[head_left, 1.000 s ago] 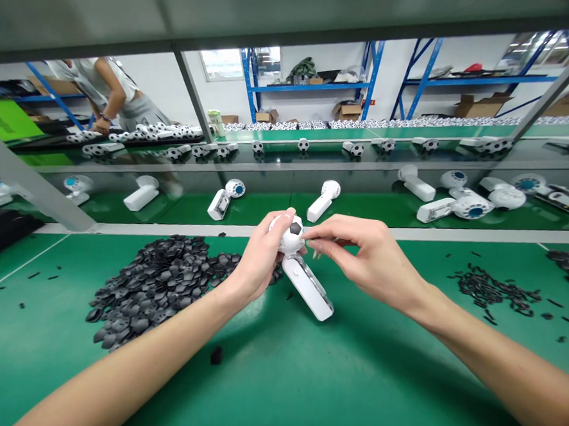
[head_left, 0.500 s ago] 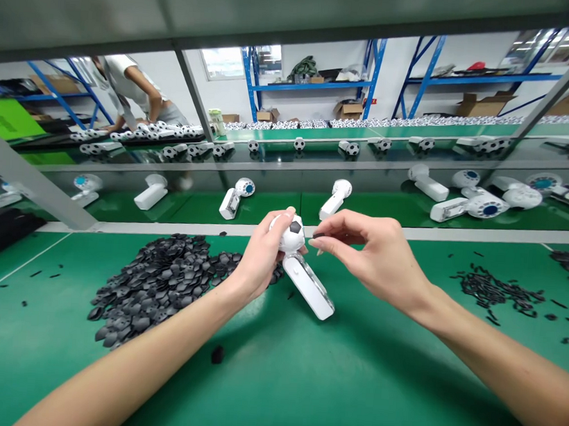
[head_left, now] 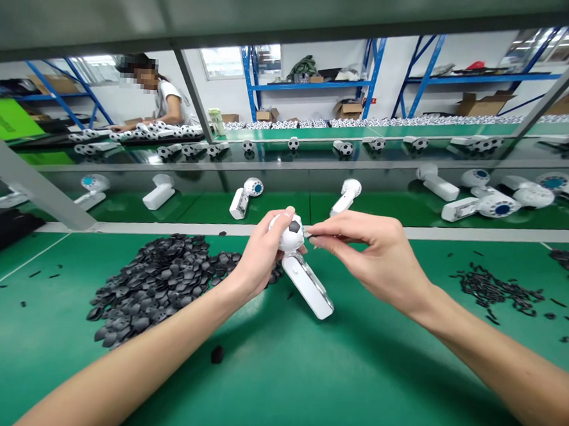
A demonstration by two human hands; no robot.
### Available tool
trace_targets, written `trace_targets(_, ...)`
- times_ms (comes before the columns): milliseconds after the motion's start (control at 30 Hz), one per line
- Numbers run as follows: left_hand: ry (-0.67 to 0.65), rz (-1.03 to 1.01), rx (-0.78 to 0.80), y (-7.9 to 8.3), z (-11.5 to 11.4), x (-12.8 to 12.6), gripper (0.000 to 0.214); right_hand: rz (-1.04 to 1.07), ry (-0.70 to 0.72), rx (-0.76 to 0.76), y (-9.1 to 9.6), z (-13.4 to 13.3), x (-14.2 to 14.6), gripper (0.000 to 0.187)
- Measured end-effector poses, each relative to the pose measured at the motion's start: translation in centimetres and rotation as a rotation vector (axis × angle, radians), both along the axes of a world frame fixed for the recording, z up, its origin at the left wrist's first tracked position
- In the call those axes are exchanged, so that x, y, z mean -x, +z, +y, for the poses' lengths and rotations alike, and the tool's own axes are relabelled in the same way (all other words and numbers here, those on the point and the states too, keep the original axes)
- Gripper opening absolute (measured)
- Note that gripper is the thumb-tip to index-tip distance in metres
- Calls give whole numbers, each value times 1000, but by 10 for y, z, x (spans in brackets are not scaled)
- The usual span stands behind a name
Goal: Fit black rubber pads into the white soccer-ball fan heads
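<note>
My left hand (head_left: 259, 255) is wrapped round the ball-shaped head of a white football-headed device (head_left: 307, 286), its thumb on top beside a black pentagon patch. The device's slim handle slants down to the right over the green table. Against the right side of the head, my right hand (head_left: 366, 253) pinches a small black piece (head_left: 308, 235) between thumb and fingertips; most of that piece is hidden. To the left of my left hand lies a heap of black pentagon pieces (head_left: 164, 286). One loose black pentagon (head_left: 217, 354) rests nearer to me.
Beyond the table's pale rim, a green conveyor (head_left: 285, 203) carries several similar white devices. A pile of small black parts (head_left: 496, 293) lies at the right. A second belt with football-headed devices runs farther back, where a co-worker (head_left: 168, 103) bends over it. A shelf (head_left: 296, 14) overhangs the top.
My right hand has moved slightly left, bringing the black piece to the head. Devices on the near conveyor have shifted right, those on the far belt left. The co-worker's head has come into view.
</note>
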State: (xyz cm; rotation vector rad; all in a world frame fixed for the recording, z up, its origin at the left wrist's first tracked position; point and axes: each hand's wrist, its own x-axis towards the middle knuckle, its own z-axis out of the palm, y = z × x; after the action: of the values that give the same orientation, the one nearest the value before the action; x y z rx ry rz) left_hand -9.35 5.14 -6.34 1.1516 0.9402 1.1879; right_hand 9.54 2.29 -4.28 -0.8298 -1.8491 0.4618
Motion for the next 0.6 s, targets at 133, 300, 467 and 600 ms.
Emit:
trace_targets(133,19,-7,3,1,0,-1,38,0,-18,57,-2,0,1,16)
trace_targets(300,34,6,5,2,-1,-2,43,8,-5,79,0,-2,2,10)
trace_targets(467,42,2,13,3,-1,-1,48,11,11,96,1,-3,1,9)
trace_targets(600,40,1,16,5,-2,-2,48,20,15,94,0,-2,2,10)
